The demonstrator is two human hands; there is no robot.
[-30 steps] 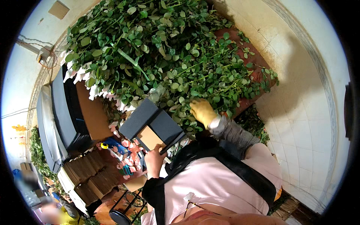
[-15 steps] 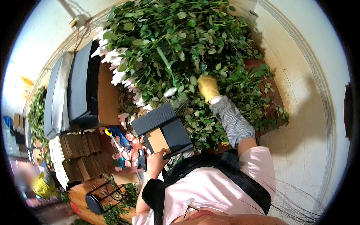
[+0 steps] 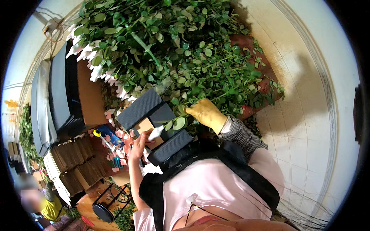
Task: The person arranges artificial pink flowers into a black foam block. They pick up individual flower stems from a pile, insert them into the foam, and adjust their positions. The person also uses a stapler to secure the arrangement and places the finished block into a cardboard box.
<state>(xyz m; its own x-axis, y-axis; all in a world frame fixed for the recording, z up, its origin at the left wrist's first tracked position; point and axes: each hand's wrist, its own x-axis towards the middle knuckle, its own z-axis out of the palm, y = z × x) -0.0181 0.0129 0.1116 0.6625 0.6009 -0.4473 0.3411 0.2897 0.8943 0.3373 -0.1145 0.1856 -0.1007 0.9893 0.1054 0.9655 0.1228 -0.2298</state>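
Note:
A rose [image 3: 155, 133] with its bud in a white sleeve lies slanting over a dark grey corrugated cardboard wrapper [image 3: 140, 109] in front of me. My right hand [image 3: 207, 114], in a yellow glove, is closed round its leafy stem. My bare left hand [image 3: 141, 144] has its fingers closed at the bud's tip, over a tan cardboard piece [image 3: 144, 126] inside the wrapper. The wrapper's ribbed flaps stand up on its far and near sides. Beyond it spreads a big heap of leafy rose stems [image 3: 181, 57], white-sleeved buds [image 3: 88, 54] along its left edge.
At the left stand grey boards [image 3: 63, 88] and stacks of brown cardboard [image 3: 71, 156]. Pink petals [image 3: 122, 144] and a yellow-tipped tool [image 3: 98, 133] lie beside the wrapper. A black stool [image 3: 103, 211] is lower left, near another person in yellow [image 3: 52, 208].
My right hand has drawn back from the heap with the rose, bringing its bud over the wrapper. My left hand has shifted from the wrapper's near edge to the bud's tip.

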